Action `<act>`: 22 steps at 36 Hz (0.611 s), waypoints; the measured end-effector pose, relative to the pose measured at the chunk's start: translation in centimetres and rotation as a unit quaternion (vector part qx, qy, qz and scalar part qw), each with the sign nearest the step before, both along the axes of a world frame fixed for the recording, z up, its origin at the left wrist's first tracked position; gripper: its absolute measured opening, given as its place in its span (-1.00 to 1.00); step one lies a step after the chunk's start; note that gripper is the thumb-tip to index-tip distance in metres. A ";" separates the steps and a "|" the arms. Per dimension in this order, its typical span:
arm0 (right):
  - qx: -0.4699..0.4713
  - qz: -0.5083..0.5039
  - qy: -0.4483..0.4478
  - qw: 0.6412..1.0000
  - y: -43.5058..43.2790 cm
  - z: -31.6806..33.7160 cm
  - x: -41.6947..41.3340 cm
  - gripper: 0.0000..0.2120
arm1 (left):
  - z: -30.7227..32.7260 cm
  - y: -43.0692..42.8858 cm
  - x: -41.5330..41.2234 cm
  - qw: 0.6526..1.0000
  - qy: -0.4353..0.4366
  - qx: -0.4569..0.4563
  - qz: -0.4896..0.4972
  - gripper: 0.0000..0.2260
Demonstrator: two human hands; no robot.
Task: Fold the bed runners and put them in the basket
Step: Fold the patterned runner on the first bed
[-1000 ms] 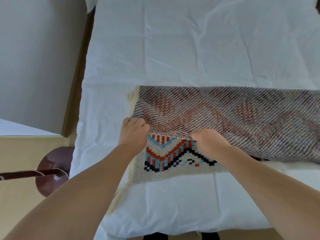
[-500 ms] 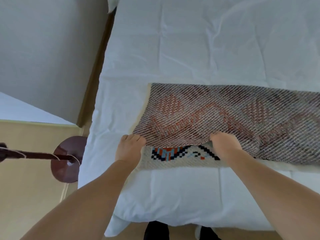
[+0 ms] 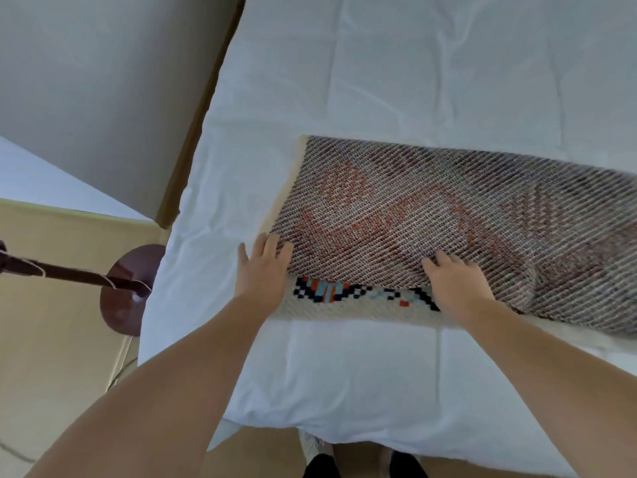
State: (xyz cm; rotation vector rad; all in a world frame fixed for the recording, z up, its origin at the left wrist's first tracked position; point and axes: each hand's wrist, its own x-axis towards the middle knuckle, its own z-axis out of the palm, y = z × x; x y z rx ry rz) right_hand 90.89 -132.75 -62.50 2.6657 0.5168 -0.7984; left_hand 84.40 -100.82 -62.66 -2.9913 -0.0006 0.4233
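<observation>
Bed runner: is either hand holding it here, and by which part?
No clear grip. The left hand and right hand lie flat-fingered on the folded-over near edge of the bed runner, the left at its corner; thumbs are hidden.

The folded-over top layer of the bed runner (image 3: pixel 448 219) has been drawn nearer the person. The bright patterned strip (image 3: pixel 344 295) showing beneath it has shrunk from a broad band to a narrow one. The left grip (image 3: pixel 263 270), a second ago curled round the folded edge, now lies flat with straight fingers at the fold's left corner, partly on the bed (image 3: pixel 344 374). The right grip (image 3: pixel 455 284) has also let go and rests on the top layer.
</observation>
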 end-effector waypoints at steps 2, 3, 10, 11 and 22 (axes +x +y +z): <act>-0.005 -0.013 -0.003 1.000 -0.3 -0.5 0.0 -0.38 | -0.8 0.5 1.1 1.000 0.000 0.016 -0.012 -0.40; -0.007 -0.020 -0.004 1.000 -0.4 -0.9 -0.1 -0.38 | -1.2 0.8 1.5 1.000 -0.002 0.014 -0.018 -0.43; 0.041 -0.057 0.015 0.997 -1.3 -1.2 -1.2 -0.37 | -0.6 1.2 1.2 0.996 -0.038 -0.072 -0.048 -0.68; 0.046 -0.056 0.013 0.997 -1.3 -0.9 -1.5 -0.37 | 0.0 1.4 0.7 0.994 -0.047 -0.085 -0.050 -0.68; 0.017 -0.045 0.038 0.998 -0.4 2.2 -6.2 -0.42 | 2.4 1.8 -5.2 0.986 -0.005 -0.129 -0.103 -0.75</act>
